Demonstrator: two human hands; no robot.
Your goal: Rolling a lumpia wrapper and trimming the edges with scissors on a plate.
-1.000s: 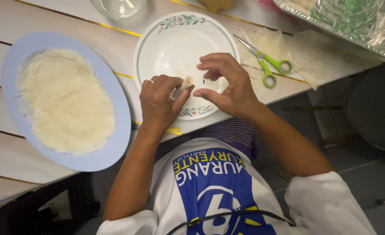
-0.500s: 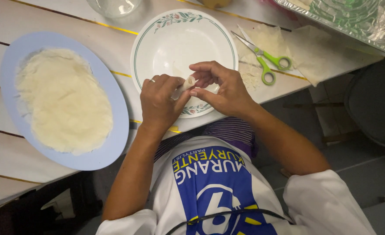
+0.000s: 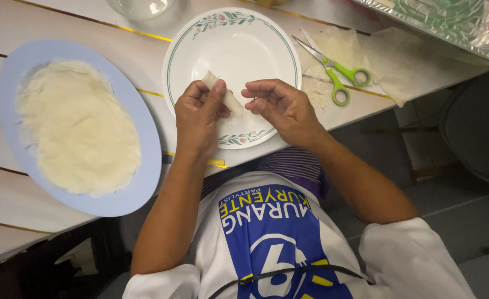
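My left hand point(image 3: 197, 119) pinches a small pale rolled wrapper point(image 3: 222, 95), a thin cylinder held slantwise over the near rim of a white plate with a green floral border point(image 3: 266, 39). My right hand point(image 3: 280, 108) hovers just right of the roll, fingers curled and loosely apart, fingertips close to the roll's lower end; I cannot tell whether they touch it. Both hands are above the plate's near edge, at the table's front.
A large light-blue oval platter point(image 3: 139, 182) at left carries a stack of round pale wrappers point(image 3: 76, 127). Green-handled scissors point(image 3: 338, 75) lie on wrapper scraps point(image 3: 388, 52) right of the plate. A foil tray point(image 3: 466, 25) sits top right, a glass bowl point(image 3: 139, 6) at top.
The roll has moved from between both hands into my left hand and now shows as a full cylinder. My right hand has drawn slightly away to the right.
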